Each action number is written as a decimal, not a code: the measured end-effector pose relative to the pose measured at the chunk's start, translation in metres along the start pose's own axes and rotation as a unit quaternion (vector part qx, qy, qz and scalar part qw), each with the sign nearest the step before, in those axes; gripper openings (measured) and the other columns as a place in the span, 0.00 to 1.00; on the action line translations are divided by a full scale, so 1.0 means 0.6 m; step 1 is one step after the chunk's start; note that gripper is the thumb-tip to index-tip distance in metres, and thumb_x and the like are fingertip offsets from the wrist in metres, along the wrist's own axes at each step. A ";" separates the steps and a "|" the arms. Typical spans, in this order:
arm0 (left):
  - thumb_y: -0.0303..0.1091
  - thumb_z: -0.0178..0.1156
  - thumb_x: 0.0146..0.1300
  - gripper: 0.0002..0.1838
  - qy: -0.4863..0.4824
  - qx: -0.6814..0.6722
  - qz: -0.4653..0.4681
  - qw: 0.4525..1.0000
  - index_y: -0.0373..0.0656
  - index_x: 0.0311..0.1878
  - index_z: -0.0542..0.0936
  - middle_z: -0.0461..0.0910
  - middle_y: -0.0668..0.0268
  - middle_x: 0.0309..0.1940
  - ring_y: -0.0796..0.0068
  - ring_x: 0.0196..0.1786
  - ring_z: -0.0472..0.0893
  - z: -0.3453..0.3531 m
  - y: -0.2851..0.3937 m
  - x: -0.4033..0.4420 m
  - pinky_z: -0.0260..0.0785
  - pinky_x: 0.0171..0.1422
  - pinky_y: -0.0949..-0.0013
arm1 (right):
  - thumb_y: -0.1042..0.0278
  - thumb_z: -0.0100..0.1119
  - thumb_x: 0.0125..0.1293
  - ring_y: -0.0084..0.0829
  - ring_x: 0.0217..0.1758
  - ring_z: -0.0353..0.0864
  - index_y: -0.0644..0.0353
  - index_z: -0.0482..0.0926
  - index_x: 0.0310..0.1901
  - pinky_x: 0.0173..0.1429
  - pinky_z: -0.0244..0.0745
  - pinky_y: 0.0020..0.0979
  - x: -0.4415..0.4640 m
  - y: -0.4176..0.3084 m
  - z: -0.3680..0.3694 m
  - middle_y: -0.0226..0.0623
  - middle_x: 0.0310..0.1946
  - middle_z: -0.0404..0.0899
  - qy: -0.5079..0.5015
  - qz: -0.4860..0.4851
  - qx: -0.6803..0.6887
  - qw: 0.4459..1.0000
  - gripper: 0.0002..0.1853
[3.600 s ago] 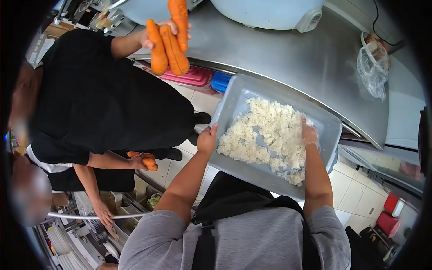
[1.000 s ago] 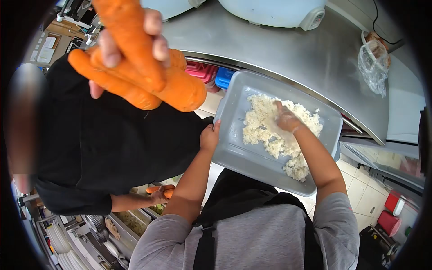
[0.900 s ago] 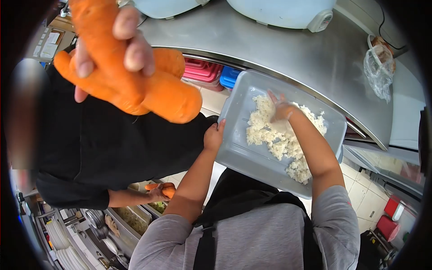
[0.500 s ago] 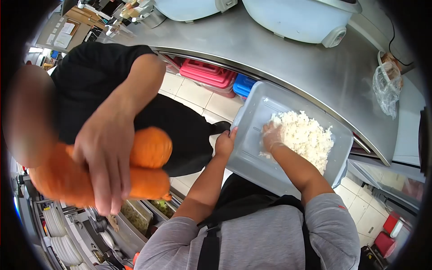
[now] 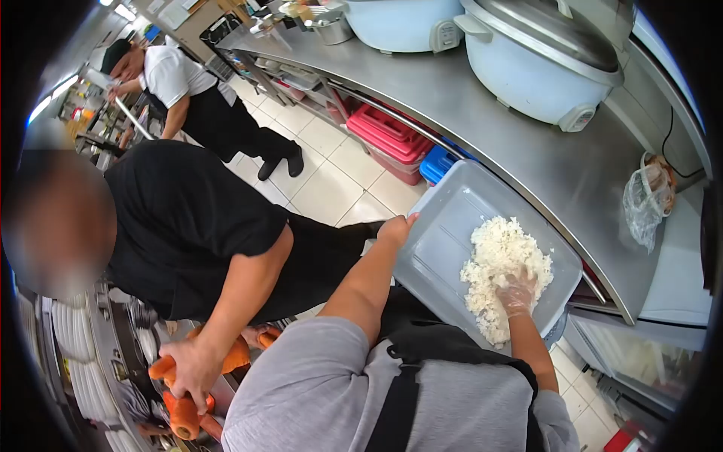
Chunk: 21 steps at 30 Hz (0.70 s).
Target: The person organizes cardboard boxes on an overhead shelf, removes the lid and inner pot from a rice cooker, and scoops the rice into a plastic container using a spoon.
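Left hand [image 5: 395, 228] is closed on the left rim of the grey tub [image 5: 433, 245], gripping it. Right hand [image 5: 517, 292], in a clear plastic glove, is open with its fingers spread and pressed into the white rice [image 5: 504, 248]; the fingertips are partly hidden, so I cannot tell how far they sink in. The rice is heaped toward the right side of the tub, with the bottom at the left bare apart from small bits. The tub sits at an angle along the front edge of the metal bench [image 5: 422, 87]; I cannot tell if it touches it.

On the bench stand two pale-blue cookers, the nearer cooker [image 5: 520, 75] with a metal lid and the farther cooker [image 5: 399, 26] beside it, with a metal pot [image 5: 331, 30] past that. A clear plastic bag [image 5: 644, 207] lies at the right end. Below the bench are a red-lidded container [image 5: 388, 135] and, just beside the tub, a blue lid [image 5: 444, 162].

At the left, a co-worker in black [image 5: 181, 218] has a hand [image 5: 192, 365] on orange carrots [image 5: 184, 418], well apart from the rice. Stacked white plates [image 5: 86, 380] are near them. Farther back, another person [image 5: 184, 83] in a white top and dark cap stands on the tiled floor [image 5: 331, 181], holding a pale pole [image 5: 134, 119]
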<state>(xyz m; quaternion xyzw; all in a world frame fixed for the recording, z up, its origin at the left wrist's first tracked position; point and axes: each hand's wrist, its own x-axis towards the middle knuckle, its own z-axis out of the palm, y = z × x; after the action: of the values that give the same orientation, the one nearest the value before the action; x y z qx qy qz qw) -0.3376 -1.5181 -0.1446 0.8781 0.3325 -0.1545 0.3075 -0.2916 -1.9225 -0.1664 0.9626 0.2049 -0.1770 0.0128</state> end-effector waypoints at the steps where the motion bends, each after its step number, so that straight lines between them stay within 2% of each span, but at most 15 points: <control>1: 0.71 0.36 0.70 0.44 -0.021 0.018 -0.012 1.000 0.35 0.48 0.83 0.83 0.47 0.49 0.48 0.55 0.81 0.000 0.000 0.008 0.71 0.59 0.51 | 0.42 0.62 0.59 0.47 0.82 0.41 0.44 0.83 0.56 0.78 0.38 0.64 -0.016 0.002 -0.006 0.21 0.65 0.74 0.006 -0.002 -0.001 1.000 0.26; 3: 0.71 0.35 0.70 0.44 -0.063 0.056 -0.033 0.996 0.36 0.52 0.82 0.82 0.49 0.52 0.50 0.57 0.80 0.002 0.000 0.028 0.70 0.61 0.52 | 0.43 0.64 0.57 0.47 0.81 0.44 0.44 0.84 0.54 0.79 0.38 0.61 -0.046 0.002 -0.015 0.17 0.61 0.77 0.019 -0.001 -0.002 1.000 0.25; 5: 0.71 0.34 0.71 0.43 -0.057 0.075 -0.046 0.994 0.38 0.55 0.82 0.82 0.51 0.54 0.52 0.58 0.80 0.006 0.003 0.036 0.70 0.62 0.53 | 0.40 0.65 0.55 0.53 0.79 0.48 0.39 0.82 0.57 0.79 0.49 0.52 -0.075 -0.011 -0.014 0.27 0.71 0.64 -0.015 0.069 0.020 0.997 0.28; 7: 0.70 0.34 0.71 0.42 -0.053 0.087 -0.061 0.993 0.39 0.57 0.81 0.81 0.52 0.56 0.54 0.59 0.80 0.003 0.014 0.035 0.69 0.63 0.53 | 0.37 0.65 0.56 0.61 0.77 0.51 0.31 0.79 0.61 0.78 0.56 0.47 -0.121 -0.053 -0.076 0.41 0.77 0.51 -0.058 0.109 0.002 0.992 0.29; 10: 0.69 0.35 0.72 0.41 -0.049 0.094 -0.076 0.991 0.41 0.59 0.80 0.80 0.53 0.58 0.55 0.61 0.79 -0.003 0.028 0.023 0.69 0.64 0.54 | 0.36 0.65 0.55 0.54 0.75 0.56 0.34 0.81 0.58 0.75 0.60 0.46 -0.118 -0.023 -0.036 0.42 0.75 0.57 -0.078 0.095 -0.027 0.992 0.29; 13: 0.68 0.35 0.72 0.40 -0.043 0.089 -0.084 0.992 0.41 0.60 0.80 0.79 0.52 0.58 0.55 0.61 0.79 -0.007 0.037 0.010 0.69 0.65 0.54 | 0.33 0.64 0.55 0.46 0.72 0.63 0.37 0.84 0.55 0.71 0.64 0.44 -0.057 0.026 0.005 0.41 0.73 0.61 -0.041 0.116 0.057 0.991 0.29; 14: 0.68 0.35 0.73 0.40 -0.047 0.082 -0.093 0.991 0.41 0.60 0.79 0.79 0.52 0.59 0.54 0.62 0.78 -0.014 0.042 0.004 0.68 0.65 0.54 | 0.30 0.57 0.60 0.42 0.65 0.71 0.44 0.85 0.53 0.68 0.67 0.44 -0.034 0.038 0.004 0.43 0.67 0.70 -0.044 0.132 0.042 0.989 0.30; 15: 0.67 0.35 0.73 0.40 -0.050 0.074 -0.101 0.991 0.41 0.60 0.79 0.79 0.52 0.59 0.54 0.62 0.78 -0.019 0.046 0.000 0.68 0.65 0.54 | 0.31 0.55 0.61 0.46 0.65 0.72 0.52 0.83 0.53 0.68 0.67 0.45 -0.028 0.041 -0.024 0.48 0.64 0.72 -0.056 0.154 0.101 0.981 0.33; 17: 0.66 0.38 0.73 0.38 -0.044 0.115 -0.022 0.992 0.40 0.60 0.79 0.79 0.51 0.59 0.52 0.62 0.78 0.024 -0.007 0.061 0.67 0.66 0.53 | 0.31 0.52 0.64 0.54 0.65 0.73 0.69 0.81 0.53 0.68 0.68 0.47 -0.035 0.042 -0.106 0.58 0.58 0.77 -0.075 0.193 0.216 0.954 0.40; 18: 0.65 0.39 0.72 0.38 -0.040 0.134 0.017 0.990 0.39 0.59 0.79 0.79 0.51 0.59 0.51 0.63 0.77 0.036 -0.026 0.082 0.67 0.67 0.53 | 0.29 0.44 0.66 0.57 0.65 0.73 0.74 0.78 0.55 0.70 0.65 0.48 -0.034 0.055 -0.083 0.63 0.60 0.74 -0.018 0.199 0.290 0.936 0.44; 21: 0.63 0.44 0.71 0.35 -0.080 0.115 0.000 0.990 0.39 0.58 0.80 0.78 0.48 0.60 0.48 0.63 0.76 -0.041 -0.001 0.008 0.65 0.69 0.53 | 0.27 0.38 0.67 0.58 0.68 0.70 0.74 0.75 0.59 0.72 0.62 0.47 -0.018 0.090 -0.061 0.64 0.61 0.72 0.014 0.370 0.355 0.858 0.47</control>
<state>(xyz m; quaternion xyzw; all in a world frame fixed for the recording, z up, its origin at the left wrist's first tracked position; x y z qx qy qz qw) -0.3329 -1.4999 -0.1284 0.8926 0.2864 -0.2615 0.2301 -0.2672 -1.9725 -0.1312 0.9090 -0.2429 -0.2063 -0.2685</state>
